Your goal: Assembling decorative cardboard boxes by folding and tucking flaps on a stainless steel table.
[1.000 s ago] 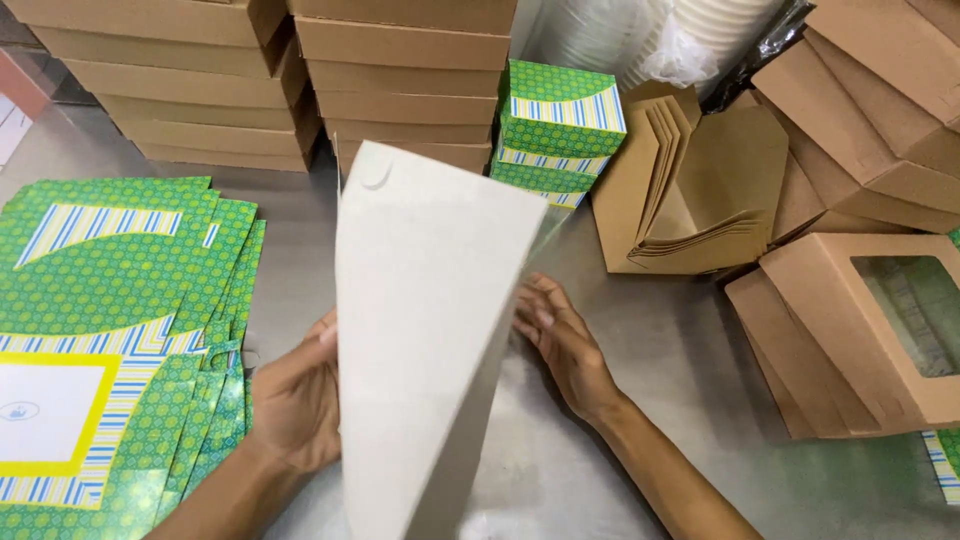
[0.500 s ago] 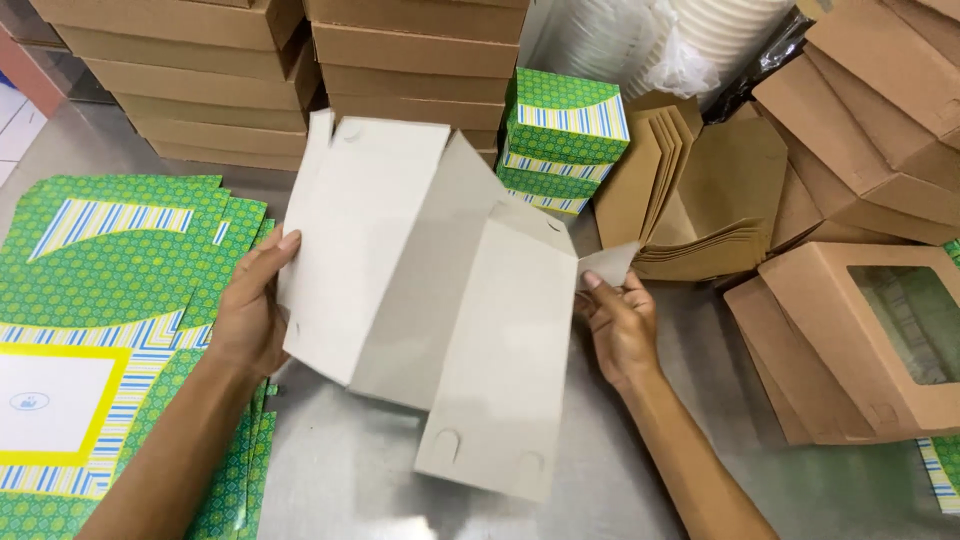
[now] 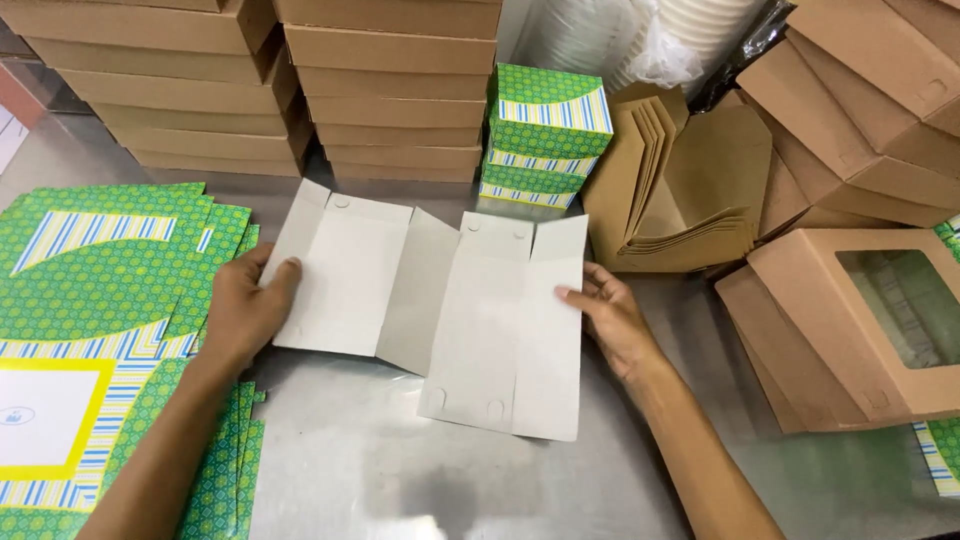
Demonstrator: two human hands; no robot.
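An unfolded cardboard box blank point(image 3: 440, 310), white side up, lies spread flat on the metal table point(image 3: 400, 470). My left hand point(image 3: 240, 310) grips its left edge, thumb on top. On the right, my right hand point(image 3: 610, 320) rests with spread fingers pressing the blank's right panel. The panels show creases and small tab slots.
A pile of flat green patterned blanks point(image 3: 90, 330) lies at the left. Stacked brown boxes point(image 3: 390, 90) stand behind, with folded green boxes point(image 3: 545, 135) beside them. Brown paper bags point(image 3: 680, 190) and brown window boxes point(image 3: 860, 320) crowd the right.
The blank stood folded upright between my hands, was then opened out in the air, and now lies flat on the table with my hands at its two sides.
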